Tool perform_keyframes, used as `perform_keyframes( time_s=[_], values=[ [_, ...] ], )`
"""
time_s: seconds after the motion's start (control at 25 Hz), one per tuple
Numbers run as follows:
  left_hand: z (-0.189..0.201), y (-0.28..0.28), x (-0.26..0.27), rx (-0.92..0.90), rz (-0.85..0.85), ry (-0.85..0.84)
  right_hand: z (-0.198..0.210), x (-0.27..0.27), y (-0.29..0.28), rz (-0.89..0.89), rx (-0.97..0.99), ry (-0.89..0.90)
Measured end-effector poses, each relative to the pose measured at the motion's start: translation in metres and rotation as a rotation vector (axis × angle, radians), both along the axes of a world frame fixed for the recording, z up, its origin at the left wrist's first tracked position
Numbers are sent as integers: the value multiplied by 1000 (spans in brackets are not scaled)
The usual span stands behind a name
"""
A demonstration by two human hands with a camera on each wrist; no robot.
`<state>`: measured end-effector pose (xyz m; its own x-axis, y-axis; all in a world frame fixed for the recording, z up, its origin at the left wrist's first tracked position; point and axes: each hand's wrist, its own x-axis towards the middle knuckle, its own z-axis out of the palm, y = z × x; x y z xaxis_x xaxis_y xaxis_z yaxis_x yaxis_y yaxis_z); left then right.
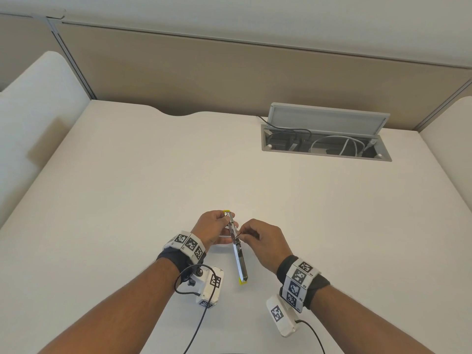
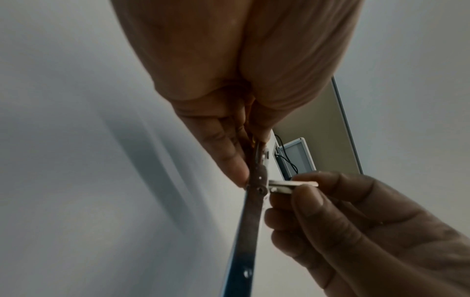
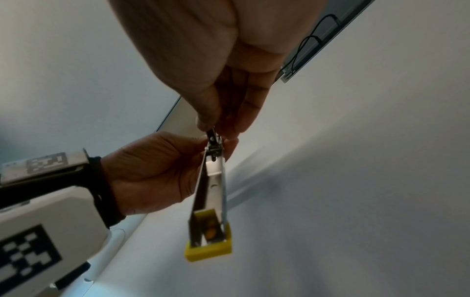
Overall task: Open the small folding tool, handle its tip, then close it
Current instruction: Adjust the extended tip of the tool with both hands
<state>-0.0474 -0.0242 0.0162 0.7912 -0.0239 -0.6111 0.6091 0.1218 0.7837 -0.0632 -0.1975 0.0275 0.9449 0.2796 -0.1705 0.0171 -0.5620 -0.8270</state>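
A pale desk (image 1: 153, 175) fills the head view, with an open cable hatch (image 1: 324, 141) at its far right. Above its near edge, two hands hold a small folding tool (image 1: 236, 247) spread into a long metal strip with yellow end caps. The left hand (image 1: 217, 229) curls around the far half; the right hand (image 1: 263, 242) pinches the tip (image 2: 292, 185), a short flat piece standing out sideways at the hinge, plain only in the left wrist view. Opening looks done and tip handling under way; closing remains. The right wrist view alone shows the hollow near handle, possibly channel-shaped.
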Motion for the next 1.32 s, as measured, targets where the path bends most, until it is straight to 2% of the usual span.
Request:
perform_keyframes(
  time_s=[0.24,0.64,0.96,1.16,1.32],
  values=[
    [0,-4,-1,55,-87,-18,-2,9,4,-13,-44,73],
    [2,2,-1,17,-44,-15,2,8,12,-166,82,105],
    [-1,-2,-4,16,-66,-7,1,11,14,-145,42,132],
    [-5,-2,-5,-5,-32,17,-7,4,17,-119,1,83],
    [-6,-1,-5,-20,-15,27,-13,-3,13,-16,-35,6]
  ],
)
